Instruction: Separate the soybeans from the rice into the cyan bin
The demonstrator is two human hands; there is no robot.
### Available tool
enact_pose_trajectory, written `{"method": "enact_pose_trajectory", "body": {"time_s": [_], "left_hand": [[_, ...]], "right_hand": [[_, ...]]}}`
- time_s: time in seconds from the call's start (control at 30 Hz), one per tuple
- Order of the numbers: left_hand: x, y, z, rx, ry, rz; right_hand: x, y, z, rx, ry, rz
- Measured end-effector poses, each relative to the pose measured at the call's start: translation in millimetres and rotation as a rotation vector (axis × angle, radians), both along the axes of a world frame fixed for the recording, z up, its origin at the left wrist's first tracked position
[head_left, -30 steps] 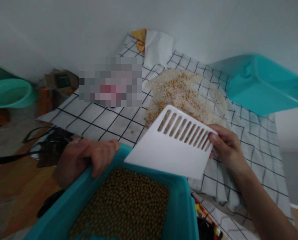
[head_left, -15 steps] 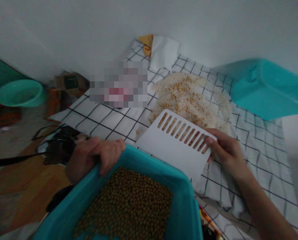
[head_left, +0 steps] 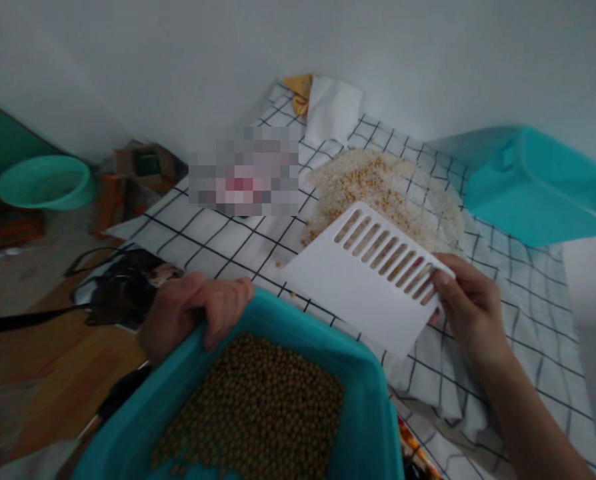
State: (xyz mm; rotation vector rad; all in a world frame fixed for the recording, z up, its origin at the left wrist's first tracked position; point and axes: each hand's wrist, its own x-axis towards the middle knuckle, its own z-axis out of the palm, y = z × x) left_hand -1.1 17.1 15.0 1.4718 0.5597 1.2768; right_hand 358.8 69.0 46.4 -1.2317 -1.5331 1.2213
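The left hand [head_left: 198,312] grasps the rim of the tub [head_left: 323,327], which holds brown beans [head_left: 263,400]; the right hand [head_left: 471,307] grips the white scraper [head_left: 351,287] by its slotted right end, between thumb and fingers. The scraper is tilted above the cloth [head_left: 218,240], just beyond the tub's far rim. Behind it, pale grains [head_left: 333,176] mixed with yellow beans [head_left: 371,177] lie spread on the cloth, with a turquoise bin [head_left: 533,190] to their right.

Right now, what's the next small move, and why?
I'd probably have the right hand bring the slotted white scraper to the near edge of the mixed pile: yellow beans lie among pale grains there, the scraper's upper face carries none, and the left hand already grips the turquoise tub.
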Motion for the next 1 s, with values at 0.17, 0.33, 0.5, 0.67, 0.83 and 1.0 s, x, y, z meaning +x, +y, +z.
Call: {"method": "enact_pose_trajectory", "body": {"time_s": [0.17,0.33,0.5,0.67,0.83,1.0], "left_hand": [[11,-6,-3.5,-0.036,-0.109,0.091],[14,-7,-5.3,-0.056,-0.149,0.129],[14,-7,-6.4,-0.058,-0.157,0.131],[11,-7,-6.3,-0.060,-0.143,0.110],[3,-2,-2.8,-0.027,-0.037,0.016],[6,-3,-1.2,-0.027,-0.065,0.041]], "right_hand": [[-11,1,6.0,-0.033,-0.144,0.114],[-14,3,8.2,-0.071,-0.120,0.193],[-12,3,8.9,-0.078,-0.079,0.224],[-8,5,3.3,-0.078,-0.054,0.205],[-2,2,-1.4,-0.059,0.053,0.182],[-1,1,-2.9,-0.083,0.041,0.104]]}}
